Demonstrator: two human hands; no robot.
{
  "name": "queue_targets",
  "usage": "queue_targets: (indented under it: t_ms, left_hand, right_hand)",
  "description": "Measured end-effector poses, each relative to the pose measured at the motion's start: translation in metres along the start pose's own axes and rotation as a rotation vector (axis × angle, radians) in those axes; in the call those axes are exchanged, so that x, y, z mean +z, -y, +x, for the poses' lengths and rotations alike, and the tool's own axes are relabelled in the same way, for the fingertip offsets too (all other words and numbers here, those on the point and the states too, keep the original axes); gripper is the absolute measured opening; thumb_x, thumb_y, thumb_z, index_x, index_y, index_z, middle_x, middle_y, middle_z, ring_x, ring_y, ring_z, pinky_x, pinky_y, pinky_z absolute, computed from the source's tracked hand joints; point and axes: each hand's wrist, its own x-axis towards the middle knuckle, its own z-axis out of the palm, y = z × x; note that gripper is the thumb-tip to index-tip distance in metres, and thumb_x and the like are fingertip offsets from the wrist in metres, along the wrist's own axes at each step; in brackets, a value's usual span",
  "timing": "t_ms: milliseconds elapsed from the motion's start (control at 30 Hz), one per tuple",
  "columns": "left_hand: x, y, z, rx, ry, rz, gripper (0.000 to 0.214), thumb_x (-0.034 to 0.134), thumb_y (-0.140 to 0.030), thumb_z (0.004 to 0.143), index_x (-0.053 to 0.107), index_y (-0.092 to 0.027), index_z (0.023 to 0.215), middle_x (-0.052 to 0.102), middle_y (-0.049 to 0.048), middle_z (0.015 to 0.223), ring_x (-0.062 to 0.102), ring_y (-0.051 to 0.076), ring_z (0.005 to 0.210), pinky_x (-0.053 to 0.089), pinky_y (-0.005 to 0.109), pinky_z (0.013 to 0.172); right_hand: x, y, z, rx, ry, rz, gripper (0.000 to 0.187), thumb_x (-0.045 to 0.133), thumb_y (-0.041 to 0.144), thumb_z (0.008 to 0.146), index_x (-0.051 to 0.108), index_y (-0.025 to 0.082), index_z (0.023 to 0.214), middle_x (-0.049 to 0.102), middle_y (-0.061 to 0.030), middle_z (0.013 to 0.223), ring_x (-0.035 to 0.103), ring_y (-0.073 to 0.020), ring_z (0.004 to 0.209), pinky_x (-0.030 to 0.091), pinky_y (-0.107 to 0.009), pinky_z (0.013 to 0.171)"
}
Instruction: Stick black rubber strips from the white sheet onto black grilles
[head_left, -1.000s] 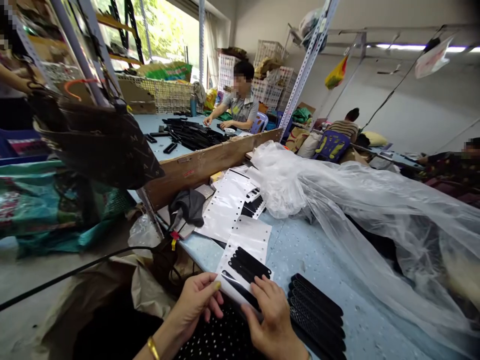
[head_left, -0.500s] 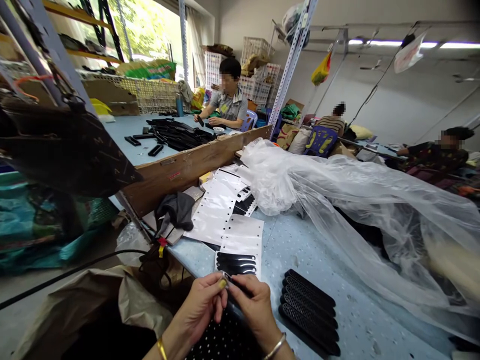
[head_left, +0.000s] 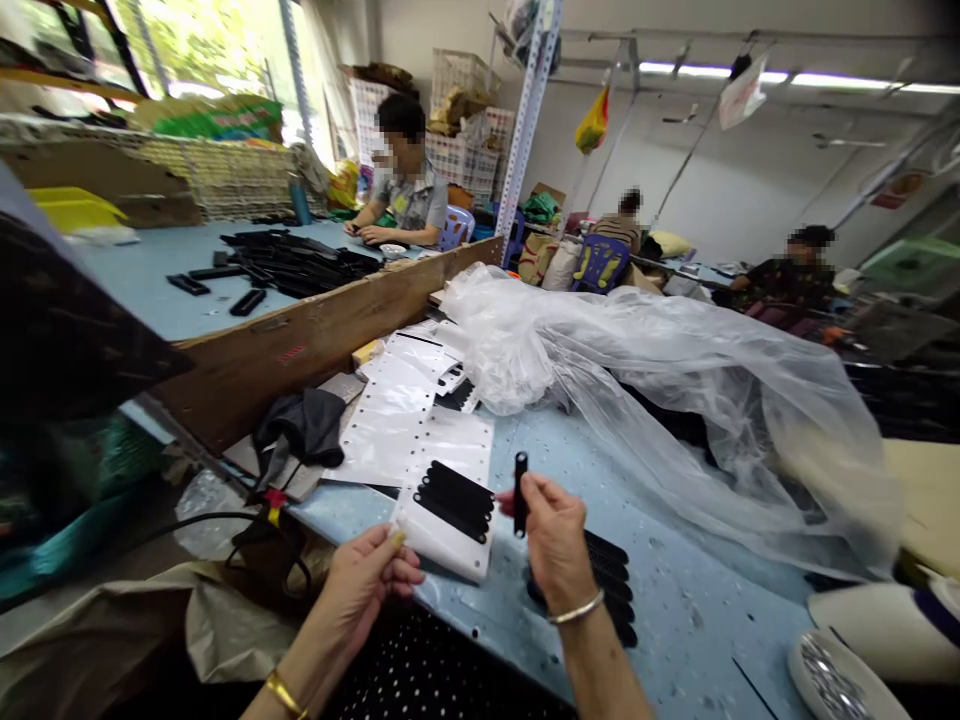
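My right hand (head_left: pixel 556 530) pinches a slim black strip (head_left: pixel 520 495) with rounded ends and a hole near its top, held upright above the blue table. My left hand (head_left: pixel 367 575) is closed, thumb and forefinger at the near left corner of a white backing sheet (head_left: pixel 442 550). On that sheet several black strips (head_left: pixel 454 500) lie side by side, slightly slanted. Beneath and beside my right wrist is a row of black strips (head_left: pixel 611 590) with a patterned surface, partly hidden by the hand.
Beyond the backing sheet lie more white punched sheets (head_left: pixel 386 420) and a dark cloth (head_left: pixel 304 428). Clear plastic film (head_left: pixel 660 360) covers the table's right side. A wooden board (head_left: pixel 330 325) edges the back. A dish of shiny pieces (head_left: pixel 832 680) sits at lower right. A co-worker (head_left: pixel 409 190) sits beyond.
My hands have moved apart from where they met at the sheet's near edge. My right hand has gone right and now holds up a black strip. The view has swung right.
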Motion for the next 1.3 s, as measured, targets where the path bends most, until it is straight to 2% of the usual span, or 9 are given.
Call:
queue_targets:
  t_ms: [100,200,300,433,600,800,1000,1100,1300]
  left_hand:
    - [-0.003,-0.007,0.004,-0.002,-0.056,0.063,0.044,0.082,-0.030,0.067,0.057,-0.015,0.100,0.075,0.0045,0.075,0.071,0.016,0.061,0.053,0.019,0.048]
    - [-0.012,-0.011,-0.004,0.115,-0.170,0.257,0.074,0.083,-0.035,0.065,0.048,-0.018,0.128,0.075,0.0018,0.077,0.070,0.017,0.057,0.052,0.020,0.044]
    - [-0.007,-0.004,-0.021,0.248,-0.202,0.451,0.068,0.084,-0.042,0.062,0.057,-0.021,0.122,0.067,-0.0061,0.057,0.059,0.011,0.044,0.043,0.015,0.037]
    - [0.045,0.024,-0.043,0.011,0.091,0.387,0.038,0.077,-0.050,0.069,0.066,-0.017,0.082,0.068,-0.0001,0.058,0.055,0.009,0.034,0.035,0.016,0.031]
    - [0.104,0.054,-0.042,-0.241,0.453,0.255,0.035,0.075,-0.045,0.074,0.059,-0.015,0.067,0.066,0.0019,0.055,0.056,0.008,0.034,0.030,0.012,0.031]
    - [0.108,0.054,-0.029,-0.258,0.468,0.239,0.035,0.078,-0.042,0.072,0.058,-0.014,0.067,0.066,0.0013,0.056,0.054,0.007,0.035,0.036,0.013,0.033]
    - [0.115,0.060,-0.032,-0.292,0.480,0.265,0.036,0.077,-0.044,0.071,0.059,-0.014,0.067,0.066,0.0016,0.058,0.054,0.007,0.037,0.039,0.015,0.035]
    - [0.110,0.063,-0.025,-0.155,0.401,0.423,0.035,0.073,-0.047,0.071,0.063,-0.015,0.078,0.066,0.0002,0.057,0.055,0.009,0.036,0.036,0.017,0.032]
    - [0.099,0.058,0.001,0.490,0.259,0.946,0.020,0.067,-0.035,0.073,0.068,-0.019,0.084,0.073,0.0024,0.072,0.067,0.017,0.062,0.055,0.029,0.061]
  right_hand:
    - [-0.038,0.038,0.003,-0.121,-0.107,-0.049,0.029,0.078,0.040,0.073,0.074,0.015,0.088,0.074,-0.0068,0.075,0.068,-0.0204,0.069,0.056,-0.032,0.062]
    - [-0.080,0.053,-0.020,-0.203,-0.068,-0.360,0.021,0.078,0.035,0.073,0.077,0.018,0.087,0.073,-0.0052,0.076,0.066,-0.0189,0.067,0.055,-0.032,0.062]
    - [-0.106,0.043,-0.056,-0.310,0.007,-0.661,0.010,0.075,0.030,0.076,0.077,0.021,0.081,0.070,-0.0035,0.072,0.063,-0.0178,0.064,0.053,-0.031,0.059]
    - [-0.112,0.018,-0.094,-0.432,0.095,-0.834,0.008,0.071,0.025,0.080,0.075,0.020,0.084,0.065,-0.0037,0.069,0.061,-0.0177,0.061,0.050,-0.030,0.054]
    - [-0.117,0.004,-0.114,-0.477,0.145,-0.903,0.012,0.066,0.023,0.084,0.073,0.019,0.092,0.063,-0.0046,0.072,0.060,-0.0176,0.063,0.050,-0.029,0.055]
    - [-0.145,0.011,-0.120,-0.549,0.081,-0.909,0.014,0.058,0.014,0.088,0.069,0.013,0.096,0.063,-0.0086,0.077,0.060,-0.0202,0.069,0.051,-0.032,0.061]
    - [-0.148,0.011,-0.124,-0.550,0.131,-0.962,0.016,0.053,0.011,0.090,0.067,0.013,0.096,0.062,-0.0090,0.077,0.058,-0.0211,0.070,0.050,-0.033,0.061]
    - [-0.157,0.017,-0.122,-0.566,0.082,-0.988,0.017,0.052,0.010,0.090,0.067,0.013,0.096,0.063,-0.0089,0.077,0.058,-0.0210,0.070,0.050,-0.034,0.062]
    - [-0.188,0.032,-0.105,-0.456,-0.009,-0.909,0.010,0.063,0.014,0.086,0.070,0.017,0.093,0.068,-0.0067,0.083,0.064,-0.0194,0.076,0.052,-0.030,0.068]
